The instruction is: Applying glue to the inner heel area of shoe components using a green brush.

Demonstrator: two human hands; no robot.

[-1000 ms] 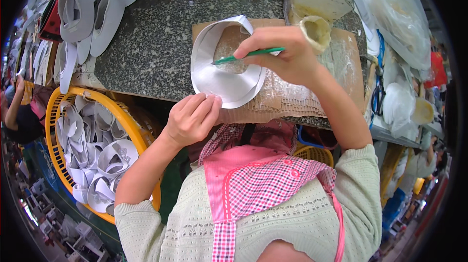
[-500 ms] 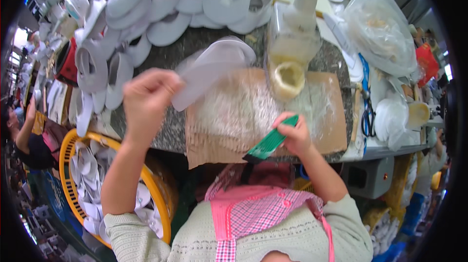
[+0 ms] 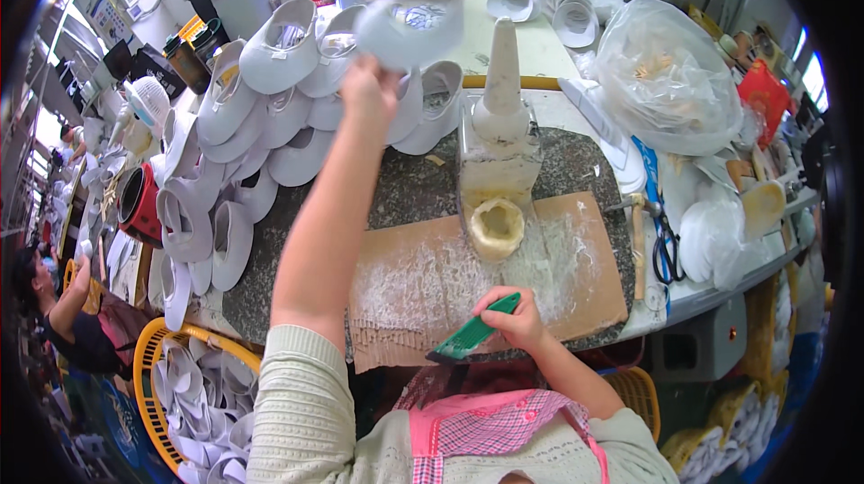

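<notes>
My left hand [image 3: 369, 92] is stretched out to the far side, closed on the edge of a white shoe upper [image 3: 385, 41], blurred by motion. It hangs above several overlapping white shoe uppers [image 3: 292, 160] laid in rows on a dark speckled slab [image 3: 396, 187]. Close to me, my right hand [image 3: 517, 317] grips a green-handled brush [image 3: 480, 329], its dark bristles pointing down to the left. Under the brush lies a cardboard sheet [image 3: 405, 281] smeared with whitish dried residue. Beyond that hand stands a cloudy plastic container [image 3: 498, 160] with a round, crusted opening [image 3: 497, 227].
A yellow basket [image 3: 148, 403] of white shoe parts stands at lower left. On the right are a clear plastic bag [image 3: 666, 79], scissors [image 3: 664, 254] and a wooden-handled tool [image 3: 639, 250]. Other people sit at the left and across the table.
My left hand has carried the shoe upper from over the slab up and away to the far rows. My right hand keeps the brush over the cardboard. The view has tilted up.
</notes>
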